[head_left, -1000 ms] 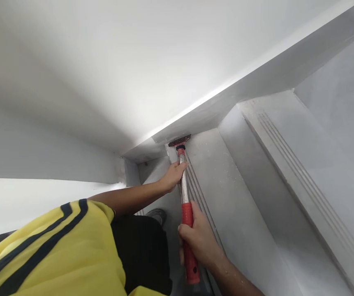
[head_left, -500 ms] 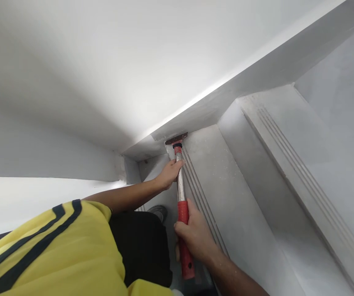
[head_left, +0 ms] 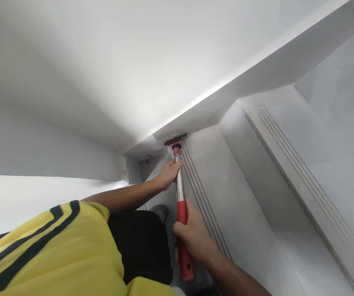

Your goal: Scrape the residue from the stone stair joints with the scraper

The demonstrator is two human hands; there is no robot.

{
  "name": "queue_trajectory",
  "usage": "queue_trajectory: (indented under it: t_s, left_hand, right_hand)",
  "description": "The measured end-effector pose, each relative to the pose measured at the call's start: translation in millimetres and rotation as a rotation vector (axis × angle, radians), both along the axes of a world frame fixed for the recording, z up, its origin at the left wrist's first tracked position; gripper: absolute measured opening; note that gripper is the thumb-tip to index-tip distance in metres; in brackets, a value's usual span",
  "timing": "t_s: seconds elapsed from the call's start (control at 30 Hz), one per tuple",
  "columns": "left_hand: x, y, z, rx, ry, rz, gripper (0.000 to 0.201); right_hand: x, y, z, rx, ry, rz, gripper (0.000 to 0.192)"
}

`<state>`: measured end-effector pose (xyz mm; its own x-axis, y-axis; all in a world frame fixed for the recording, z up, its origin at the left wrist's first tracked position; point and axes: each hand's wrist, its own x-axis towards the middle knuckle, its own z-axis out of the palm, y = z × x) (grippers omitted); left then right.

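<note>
A long-handled scraper (head_left: pixel 180 185) runs up the middle of the view, with a red grip at its near end and a silver shaft. Its wide dark blade (head_left: pixel 176 139) meets the base of the wall where a stair tread ends. My left hand (head_left: pixel 168 174) is closed around the shaft, a little below the head. Lower down, my right hand (head_left: pixel 193 232) wraps the red grip. The grey skirting band (head_left: pixel 201 113) along the wall shows a patchy edge just above the blade.
Grey stair treads (head_left: pixel 216 164) with grooved edges rise to the right. A white wall (head_left: pixel 139 61) slopes overhead along the stairs. Below my left arm are my dark-clothed knee (head_left: pixel 139 246) and a shoe (head_left: pixel 160 211) on a lower step.
Little differs. The scraper and both hands sit almost where they were, with a very slight shift left in the view.
</note>
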<state>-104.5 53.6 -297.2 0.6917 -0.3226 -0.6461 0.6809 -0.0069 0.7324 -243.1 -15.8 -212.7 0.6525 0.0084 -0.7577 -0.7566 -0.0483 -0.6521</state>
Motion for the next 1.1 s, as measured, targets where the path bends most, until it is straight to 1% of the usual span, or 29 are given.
queue_trajectory:
  t_s: [0.1, 0.2, 0.27, 0.33, 0.47, 0.57, 0.8, 1.0, 1.1]
  left_hand:
    - [0.1, -2.6, 2.1, -0.020, 0.002, 0.007, 0.021]
    - [0.9, -8.0, 8.3, -0.066, -0.005, -0.003, 0.021]
    - [1.5, -11.8, 12.0, -0.075, -0.014, 0.009, 0.020]
    - [1.6, -14.5, 13.5, -0.067, -0.021, 0.030, 0.019]
    - [1.0, -14.5, 10.6, -0.070, -0.020, 0.027, 0.021]
    - [0.6, -11.4, 8.5, -0.061, -0.020, 0.020, 0.021]
    - [-0.1, -8.7, 9.3, -0.064, -0.030, 0.007, 0.021]
    - [1.6, -10.8, 10.0, -0.059, -0.039, -0.015, 0.022]
    - [2.5, -10.9, 10.5, -0.051, -0.045, -0.025, 0.022]
  right_hand:
    - [0.2, -0.9, 5.1, -0.031, -0.004, -0.002, 0.026]
    - [0.4, -2.4, 10.8, -0.081, -0.049, -0.019, 0.025]
    - [0.9, -3.3, 11.9, -0.094, -0.062, -0.018, 0.025]
    - [0.9, -4.1, 10.3, -0.076, -0.057, -0.015, 0.025]
    - [-1.4, -4.2, 5.3, -0.041, -0.050, -0.018, 0.026]
    - [-3.9, -1.7, 3.9, -0.056, -0.049, -0.020, 0.030]
    - [-8.4, 4.6, 0.7, -0.089, -0.065, -0.029, 0.033]
    - [-5.4, 3.2, 3.5, -0.053, -0.064, -0.042, 0.032]
    - [-4.6, 3.0, 5.3, -0.062, -0.042, -0.023, 0.032]
